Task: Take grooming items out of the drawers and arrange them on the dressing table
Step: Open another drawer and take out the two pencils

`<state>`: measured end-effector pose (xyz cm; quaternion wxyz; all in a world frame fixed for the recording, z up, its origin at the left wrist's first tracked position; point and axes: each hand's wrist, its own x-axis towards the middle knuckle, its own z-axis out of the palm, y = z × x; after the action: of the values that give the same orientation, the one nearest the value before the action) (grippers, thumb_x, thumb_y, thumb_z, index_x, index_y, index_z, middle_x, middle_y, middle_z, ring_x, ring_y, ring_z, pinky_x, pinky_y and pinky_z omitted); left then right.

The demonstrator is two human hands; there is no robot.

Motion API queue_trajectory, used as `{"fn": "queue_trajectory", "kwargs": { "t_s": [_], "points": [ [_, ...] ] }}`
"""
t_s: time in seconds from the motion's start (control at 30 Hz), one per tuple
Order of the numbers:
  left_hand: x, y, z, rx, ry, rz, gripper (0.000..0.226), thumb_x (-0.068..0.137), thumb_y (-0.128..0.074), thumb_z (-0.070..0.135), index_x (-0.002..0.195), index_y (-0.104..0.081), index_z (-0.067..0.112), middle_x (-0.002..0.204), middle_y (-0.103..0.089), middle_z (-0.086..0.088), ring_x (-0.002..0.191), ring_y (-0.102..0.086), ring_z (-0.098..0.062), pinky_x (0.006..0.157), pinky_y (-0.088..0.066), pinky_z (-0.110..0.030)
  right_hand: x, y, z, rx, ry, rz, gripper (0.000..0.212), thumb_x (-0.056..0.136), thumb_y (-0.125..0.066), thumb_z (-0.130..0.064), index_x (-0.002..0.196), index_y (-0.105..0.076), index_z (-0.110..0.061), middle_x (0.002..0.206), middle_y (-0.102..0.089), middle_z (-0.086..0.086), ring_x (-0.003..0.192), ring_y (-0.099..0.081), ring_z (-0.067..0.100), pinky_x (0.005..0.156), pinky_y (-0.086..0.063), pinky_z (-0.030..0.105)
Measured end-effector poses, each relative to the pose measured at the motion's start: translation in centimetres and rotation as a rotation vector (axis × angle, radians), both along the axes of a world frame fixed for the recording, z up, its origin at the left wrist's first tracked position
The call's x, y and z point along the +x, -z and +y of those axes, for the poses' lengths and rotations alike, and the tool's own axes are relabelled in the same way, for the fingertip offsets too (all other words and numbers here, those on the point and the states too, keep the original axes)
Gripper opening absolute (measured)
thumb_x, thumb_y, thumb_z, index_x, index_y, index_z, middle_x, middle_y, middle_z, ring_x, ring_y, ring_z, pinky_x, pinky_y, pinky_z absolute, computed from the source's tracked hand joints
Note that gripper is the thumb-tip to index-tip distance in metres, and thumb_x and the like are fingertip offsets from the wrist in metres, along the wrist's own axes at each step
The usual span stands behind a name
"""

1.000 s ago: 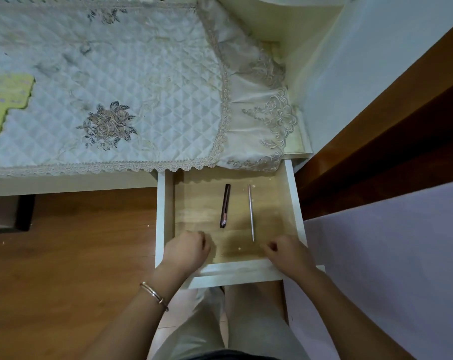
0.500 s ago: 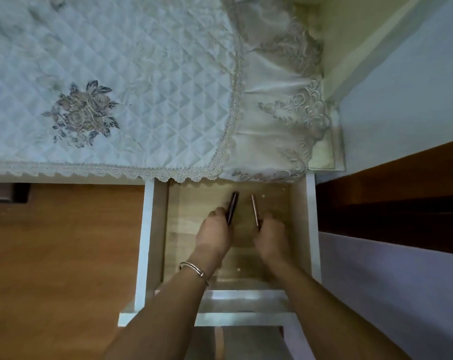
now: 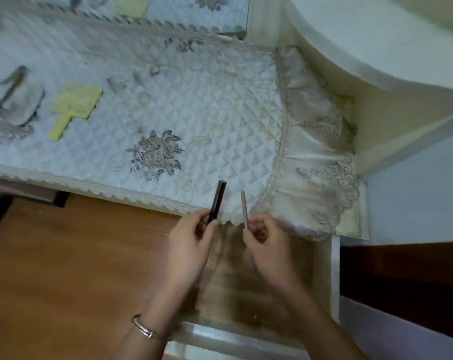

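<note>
We are working at the dressing table's surface (image 3: 363,219), which is carrying a quilted cover (image 3: 220,113) with a lace border hanging over the front. That soft, ridged cloth is looking like the main hazard. Slim round items set down near the lace are likely to be rolling off onto the wooden floor (image 3: 64,268). The drawer (image 3: 335,276) below is standing pulled out, so we are risking a knock against its rim as we are reaching forward. Anything dropped here is probably falling back inside it. A yellow-green paddle-shaped item (image 3: 74,105) is lying on the cover, well to the left.

Our left grip (image 3: 191,245) is pinching the lower end of a dark cosmetic pen (image 3: 217,201), which is pointing up across the cover's front edge. Our right grip (image 3: 269,248) is pinching a thin pinkish pencil (image 3: 244,207) just beside it. Both appear to be fingertip holds, so either item could be slipping, the thin pencil more readily.
</note>
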<state>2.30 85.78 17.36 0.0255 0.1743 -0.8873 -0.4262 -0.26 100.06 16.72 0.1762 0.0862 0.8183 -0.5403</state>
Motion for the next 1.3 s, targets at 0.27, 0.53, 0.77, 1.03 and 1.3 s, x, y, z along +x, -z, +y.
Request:
{"fn": "queue_trajectory", "kwargs": {
  "t_s": [0.27,0.53,0.77,1.03,1.3],
  "points": [
    [-11.4,-1.2,-10.3,-0.139,-0.192,0.017,0.023,0.089,-0.055,0.018,0.106,-0.064,0.006,0.093,-0.067,-0.012,0.083,-0.061,-0.023,0.071,-0.042,-0.026,-14.4,-1.2,-10.3,0.016,-0.060,0.125,0.026,0.082,-0.058,-0.004,0.108,-0.052,-0.006,0.066,-0.049,-0.008,0.072,-0.055,0.018,0.076,-0.052,0.033],
    [-15.5,1.9,-13.3,-0.237,-0.143,-0.135,0.030,0.086,-0.062,0.027,0.104,-0.064,0.003,0.105,-0.066,-0.016,0.096,-0.060,-0.029,0.080,-0.044,-0.031,-18.1,2.0,-12.2,0.257,-0.095,0.164,0.030,0.083,-0.060,-0.009,0.111,-0.052,-0.001,0.097,-0.064,0.019,0.096,-0.060,0.033,0.088,-0.049,0.042],
    [-11.7,0.5,-12.3,-0.232,-0.113,0.008,0.024,0.089,-0.051,0.014,0.107,-0.062,0.001,0.103,-0.065,-0.019,0.097,-0.057,-0.031,0.083,-0.044,-0.036,-14.9,0.2,-9.8,0.201,-0.045,0.257,0.025,0.087,-0.052,-0.006,0.111,-0.055,-0.002,0.087,-0.052,0.005,0.081,-0.052,0.018,0.077,-0.048,0.035],
    [3.0,2.1,-5.8,-0.189,0.389,0.022,0.021,0.088,-0.049,0.021,0.098,-0.066,0.015,0.093,-0.069,-0.004,0.089,-0.061,-0.021,0.075,-0.039,-0.020,0.8,-0.5,-0.1,0.334,-0.063,0.297,0.015,0.088,-0.058,-0.017,0.100,-0.065,-0.012,0.092,-0.063,-0.003,0.084,-0.057,0.010,0.076,-0.047,0.022],
    [13.2,5.6,-3.8,-0.198,0.753,-0.111,0.032,0.089,-0.040,0.025,0.090,-0.066,0.006,0.089,-0.070,-0.012,0.086,-0.063,-0.027,0.072,-0.036,-0.023,18.5,4.6,7.3,0.499,-0.069,0.013,0.017,0.086,-0.059,-0.027,0.090,-0.068,-0.013,0.089,-0.067,0.005,0.085,-0.061,0.024,0.070,-0.045,0.030]
  ]
}}
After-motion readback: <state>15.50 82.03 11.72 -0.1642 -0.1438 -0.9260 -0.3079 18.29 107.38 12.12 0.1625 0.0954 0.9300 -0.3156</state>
